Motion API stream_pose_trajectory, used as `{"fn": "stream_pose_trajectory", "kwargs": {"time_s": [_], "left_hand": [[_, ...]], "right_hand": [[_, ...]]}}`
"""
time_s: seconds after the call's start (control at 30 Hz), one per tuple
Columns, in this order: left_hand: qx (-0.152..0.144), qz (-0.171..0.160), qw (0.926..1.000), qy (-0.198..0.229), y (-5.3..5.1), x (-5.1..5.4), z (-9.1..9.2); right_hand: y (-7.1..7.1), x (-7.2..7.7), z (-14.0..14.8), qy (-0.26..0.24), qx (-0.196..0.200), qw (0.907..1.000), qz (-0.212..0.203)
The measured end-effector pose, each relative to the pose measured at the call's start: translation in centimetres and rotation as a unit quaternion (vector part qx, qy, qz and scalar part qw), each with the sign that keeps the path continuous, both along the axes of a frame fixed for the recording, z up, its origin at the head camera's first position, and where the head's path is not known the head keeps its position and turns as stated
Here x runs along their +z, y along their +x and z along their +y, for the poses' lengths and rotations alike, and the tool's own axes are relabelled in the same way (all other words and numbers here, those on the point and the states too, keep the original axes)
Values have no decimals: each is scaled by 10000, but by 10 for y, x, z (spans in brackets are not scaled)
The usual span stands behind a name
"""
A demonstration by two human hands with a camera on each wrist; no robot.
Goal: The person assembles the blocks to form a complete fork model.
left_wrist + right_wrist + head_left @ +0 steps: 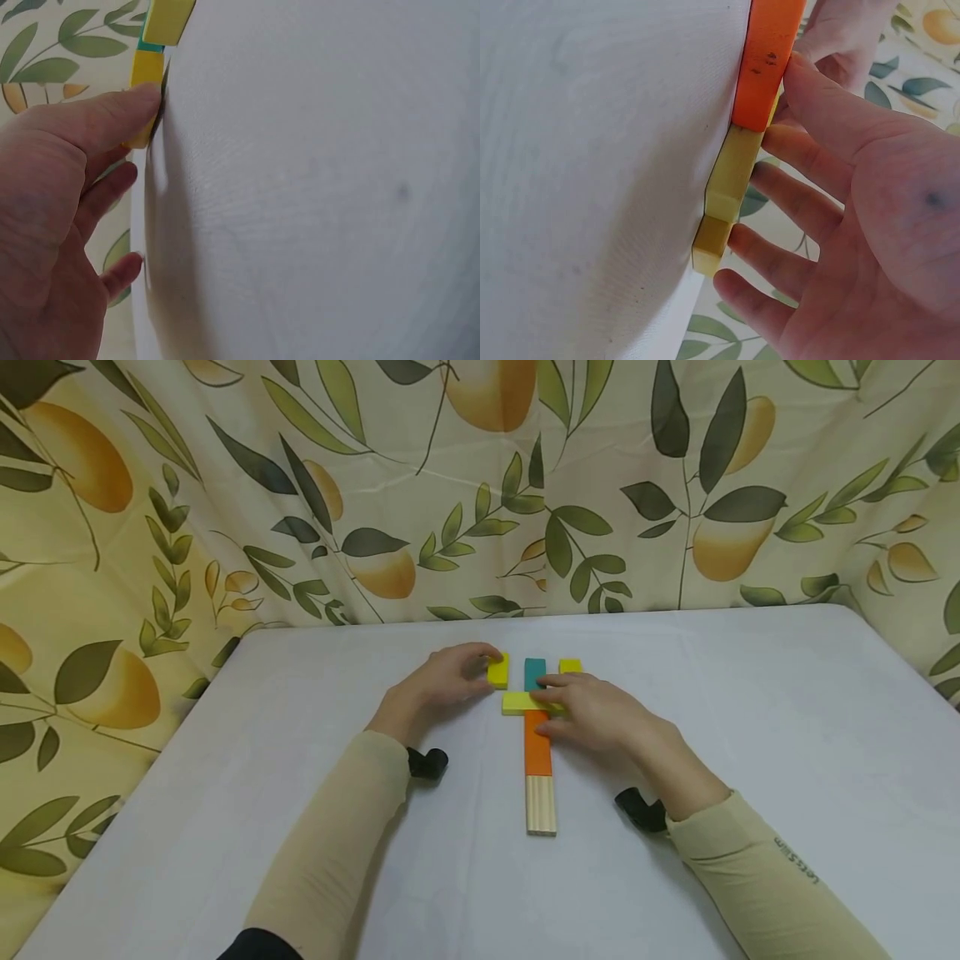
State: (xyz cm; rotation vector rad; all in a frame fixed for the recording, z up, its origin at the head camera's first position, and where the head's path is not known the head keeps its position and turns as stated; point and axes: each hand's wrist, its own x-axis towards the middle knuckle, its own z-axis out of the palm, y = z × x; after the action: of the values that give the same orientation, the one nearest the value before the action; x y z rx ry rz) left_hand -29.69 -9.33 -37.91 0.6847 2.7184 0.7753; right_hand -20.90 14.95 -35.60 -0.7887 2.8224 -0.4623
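Observation:
My left hand pinches a yellow wooden block between thumb and fingers, at the far left of a flat block figure. My right hand hovers over the figure's right side with fingers spread and extended. Its thumb touches the orange block, and its fingertips lie along the yellow-green crosswise block, as the right wrist view also shows. Behind that crossbar lies a teal block. Another yellow block lies beyond the right fingers, partly covered. A plain wood block continues the orange one toward me.
A white cloth covers the table. Floral curtains hang behind and at the left. Black wrist camera mounts stick out inward from both sleeves, close over the cloth.

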Motion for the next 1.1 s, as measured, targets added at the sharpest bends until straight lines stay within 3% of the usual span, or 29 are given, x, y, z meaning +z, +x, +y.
{"fn": "stream_pose_trajectory", "kwargs": {"time_s": [0.8, 1.1], "left_hand": [[-6, -34, 9999, -99, 5, 0, 4], [65, -185, 9997, -120, 6, 1, 6]], "right_hand": [[1, 2, 0, -70, 19, 10000, 14], [1, 2, 0, -82, 35, 10000, 28]]}}
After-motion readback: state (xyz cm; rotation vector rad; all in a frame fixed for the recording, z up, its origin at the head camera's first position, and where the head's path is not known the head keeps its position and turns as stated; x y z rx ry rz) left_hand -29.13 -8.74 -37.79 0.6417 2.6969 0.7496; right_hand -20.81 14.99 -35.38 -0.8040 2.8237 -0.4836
